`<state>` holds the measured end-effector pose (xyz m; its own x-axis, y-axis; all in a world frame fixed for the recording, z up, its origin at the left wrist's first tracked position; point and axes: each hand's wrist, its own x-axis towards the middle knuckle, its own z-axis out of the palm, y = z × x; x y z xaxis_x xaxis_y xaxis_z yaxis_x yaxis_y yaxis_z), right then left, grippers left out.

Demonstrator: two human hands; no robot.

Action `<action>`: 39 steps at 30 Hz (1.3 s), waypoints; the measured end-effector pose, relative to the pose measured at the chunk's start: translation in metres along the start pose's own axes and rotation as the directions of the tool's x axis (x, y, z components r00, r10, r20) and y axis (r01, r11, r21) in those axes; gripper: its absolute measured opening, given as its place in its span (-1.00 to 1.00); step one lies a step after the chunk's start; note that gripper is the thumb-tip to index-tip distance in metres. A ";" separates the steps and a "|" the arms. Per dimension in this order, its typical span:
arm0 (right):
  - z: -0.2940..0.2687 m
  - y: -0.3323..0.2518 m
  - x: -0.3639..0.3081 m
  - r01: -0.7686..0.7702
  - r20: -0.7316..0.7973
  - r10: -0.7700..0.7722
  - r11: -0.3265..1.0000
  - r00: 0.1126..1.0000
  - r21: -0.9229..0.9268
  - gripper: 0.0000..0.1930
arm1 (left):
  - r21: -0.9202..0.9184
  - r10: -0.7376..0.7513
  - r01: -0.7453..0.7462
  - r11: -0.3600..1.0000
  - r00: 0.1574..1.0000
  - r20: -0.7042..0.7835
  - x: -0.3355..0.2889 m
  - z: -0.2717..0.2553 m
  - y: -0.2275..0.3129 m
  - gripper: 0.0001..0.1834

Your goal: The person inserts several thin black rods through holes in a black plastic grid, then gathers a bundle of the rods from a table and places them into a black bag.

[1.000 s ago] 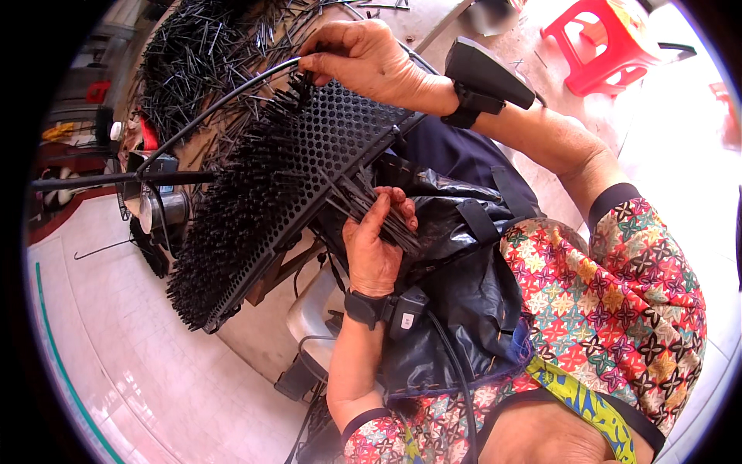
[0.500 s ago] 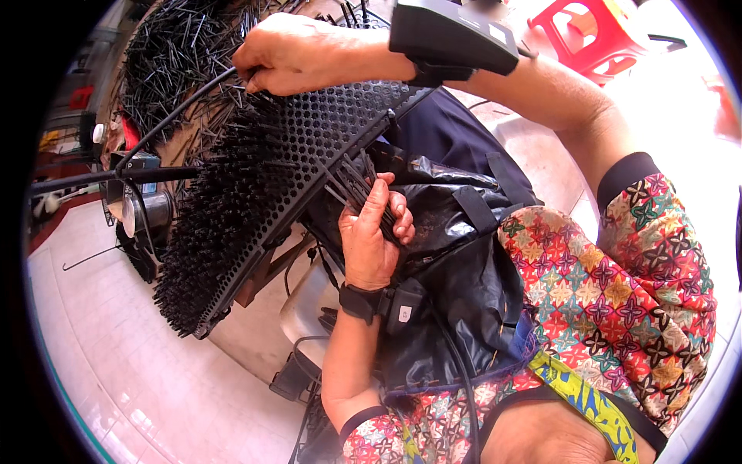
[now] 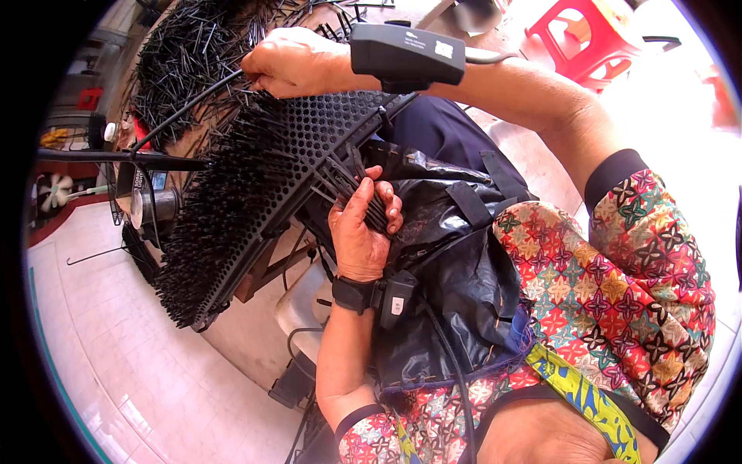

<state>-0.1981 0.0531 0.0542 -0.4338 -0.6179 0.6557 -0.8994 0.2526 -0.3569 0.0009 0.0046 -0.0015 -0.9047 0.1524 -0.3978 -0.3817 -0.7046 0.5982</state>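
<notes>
My left hand (image 3: 359, 232) is closed around a bundle of thin black sticks (image 3: 336, 179), their ends fanning out past the thumb. It rests near the edge of a black perforated panel (image 3: 325, 127). Rows of upright black sticks (image 3: 220, 209) fill the panel's left part, while bare holes show toward the right. Above the panel, my right hand (image 3: 290, 63) is closed at the end of a slim black rod (image 3: 193, 103). That rod slants down left to a dark horizontal bar (image 3: 93, 156). The right fingertips are partly hidden, so anything smaller in them cannot be seen.
A heap of loose black sticks (image 3: 182, 66) covers the round table behind the panel. A metal cup (image 3: 154, 206) hangs by the bar. Black plastic sheeting (image 3: 440, 301) lies over my lap. Farther off stands a red stool (image 3: 583, 42). A cable (image 3: 456, 356) trails from my left wrist.
My right hand has shifted slightly right and down, its wrist turning, and the rod has swung with it. The bar sits a little higher in view. My left hand keeps its bundle.
</notes>
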 end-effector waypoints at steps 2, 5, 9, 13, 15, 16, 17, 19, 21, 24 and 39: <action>-0.006 -0.009 -0.007 -0.035 -0.098 0.034 0.999 0.995 -0.012 -0.81 | -0.008 0.011 -0.011 1.000 1.000 -0.003 -0.001 -0.002 0.000 -0.77; -0.017 -0.024 -0.038 -0.202 -0.060 0.216 0.962 0.975 0.186 -0.72 | -0.024 0.047 -0.047 0.999 0.999 -0.015 -0.001 -0.005 0.000 -0.78; -0.035 -0.046 -0.088 -0.514 0.357 0.396 0.783 0.846 0.349 -0.66 | -0.009 0.093 -0.093 0.996 0.996 -0.018 -0.002 0.002 0.002 -0.81; -0.026 -0.060 -0.110 -0.699 0.533 0.452 0.449 0.715 0.557 -0.77 | 0.138 0.158 -0.157 0.978 0.987 0.003 -0.005 0.010 0.004 -0.80; -0.024 -0.060 -0.116 -0.715 0.520 0.526 0.283 0.673 0.639 -0.81 | 0.185 0.190 -0.184 0.965 0.982 -0.014 -0.005 0.016 0.004 -0.82; -0.027 -0.059 -0.115 -0.727 0.520 0.549 0.266 0.654 0.633 -0.82 | 0.208 0.213 -0.204 0.957 0.977 -0.021 -0.005 0.018 0.005 -0.83; -0.029 -0.059 -0.114 -0.738 0.521 0.570 0.249 0.635 0.627 -0.82 | 0.210 0.219 -0.204 0.956 0.974 -0.054 -0.006 0.020 0.006 -0.85; -0.032 -0.060 -0.110 -0.688 0.458 0.632 0.168 0.625 0.706 -0.84 | 0.206 0.231 -0.203 0.957 0.965 -0.124 -0.008 0.021 0.005 -0.88; -0.037 -0.056 -0.104 -0.659 0.441 0.659 0.111 0.609 0.744 -0.86 | 0.198 0.212 -0.182 0.963 0.966 -0.146 -0.007 0.018 0.006 -0.89; -0.035 -0.045 -0.099 -0.548 0.380 0.676 0.042 0.631 0.835 -0.89 | 0.223 0.216 -0.176 0.959 0.962 -0.169 -0.008 0.016 0.006 -0.88; -0.001 -0.005 -0.032 -0.242 -0.195 0.497 0.683 0.846 0.689 -0.82 | 0.186 0.189 -0.148 0.971 0.956 -0.224 -0.022 0.010 0.006 -0.83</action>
<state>-0.1801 0.0730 0.0356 -0.8243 -0.2516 0.5073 -0.4717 -0.1905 -0.8609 0.0163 0.0036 0.0174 -0.8948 -0.1423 -0.4232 -0.2718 -0.5785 0.7691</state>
